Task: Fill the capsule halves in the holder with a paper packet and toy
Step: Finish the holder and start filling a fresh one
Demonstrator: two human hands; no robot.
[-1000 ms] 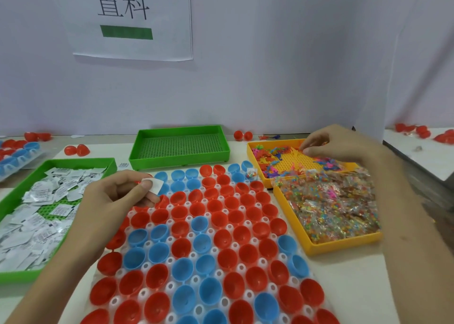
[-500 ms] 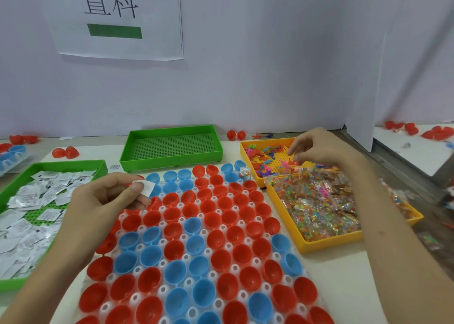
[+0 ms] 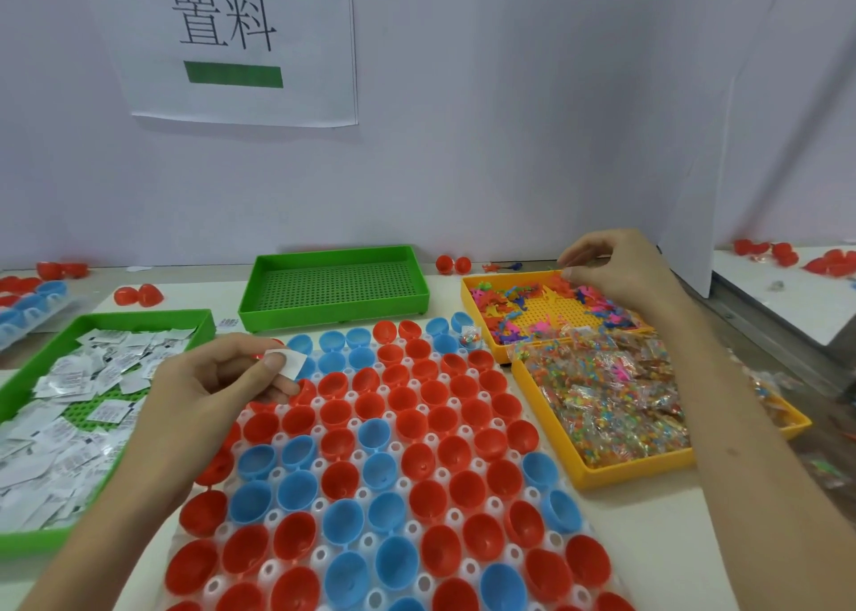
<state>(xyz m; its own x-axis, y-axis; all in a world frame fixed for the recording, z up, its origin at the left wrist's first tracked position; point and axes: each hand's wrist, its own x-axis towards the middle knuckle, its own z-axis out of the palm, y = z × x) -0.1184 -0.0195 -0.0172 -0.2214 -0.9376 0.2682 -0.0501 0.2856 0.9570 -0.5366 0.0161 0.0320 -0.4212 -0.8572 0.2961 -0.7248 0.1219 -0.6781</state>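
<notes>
Left hand [image 3: 208, 388] pinches a paper packet [image 3: 292, 361] above the holder's [image 3: 369, 541] 10 o'clock corner, poised to drop it. Right hand [image 3: 616, 272] curls over the toy tray [image 3: 551, 314] at 2 o'clock; its grasp cannot be told.

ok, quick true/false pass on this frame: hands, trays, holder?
1. The left hand pinches a packet above the holder. True.
2. The right hand rests on the holder. False: it is over the toy tray, the far yellow one.
3. Loose packets lie in the near green tray. True.
4. All halves in the holder are red. False: red and blue are mixed.
</notes>
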